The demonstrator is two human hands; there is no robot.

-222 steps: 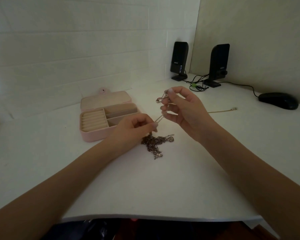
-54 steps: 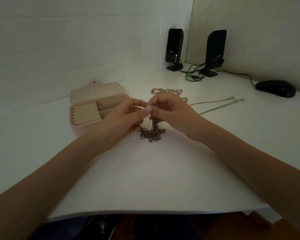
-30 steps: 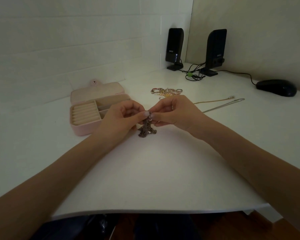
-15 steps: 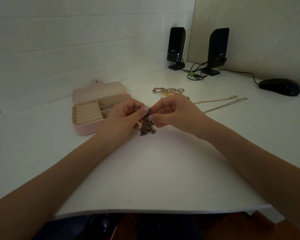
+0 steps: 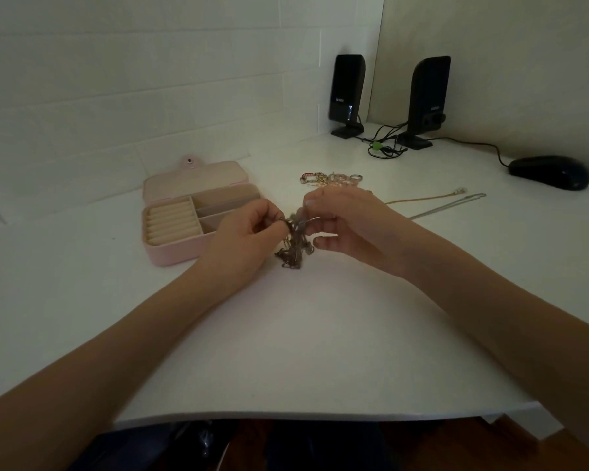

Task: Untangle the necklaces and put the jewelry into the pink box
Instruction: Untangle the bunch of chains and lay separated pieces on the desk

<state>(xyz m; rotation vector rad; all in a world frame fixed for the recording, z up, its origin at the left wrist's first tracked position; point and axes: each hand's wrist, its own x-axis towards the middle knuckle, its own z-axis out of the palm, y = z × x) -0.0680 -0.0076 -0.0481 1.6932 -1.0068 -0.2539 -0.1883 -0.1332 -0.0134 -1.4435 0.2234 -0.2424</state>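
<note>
A dark tangled clump of chain necklaces (image 5: 293,248) hangs between my hands, its lower end touching the white desk. My left hand (image 5: 244,237) pinches the clump from the left. My right hand (image 5: 347,222) pinches it from the right. The pink jewelry box (image 5: 170,253) lies open to the left, with ring rolls and side compartments showing nothing inside. A row of rings and small jewelry (image 5: 330,178) lies behind my hands. A gold chain (image 5: 425,198) and a silver chain (image 5: 449,207) lie stretched out at the right.
Two black speakers (image 5: 347,93) (image 5: 427,96) stand at the back with their cables (image 5: 385,147). A black computer mouse (image 5: 549,171) sits at the far right. The desk's front edge (image 5: 286,416) runs below my forearms. White walls close the back and left.
Both hands went on working the clump and have pulled slightly apart; the tangle now hangs looser between them. The view shifted a little.
</note>
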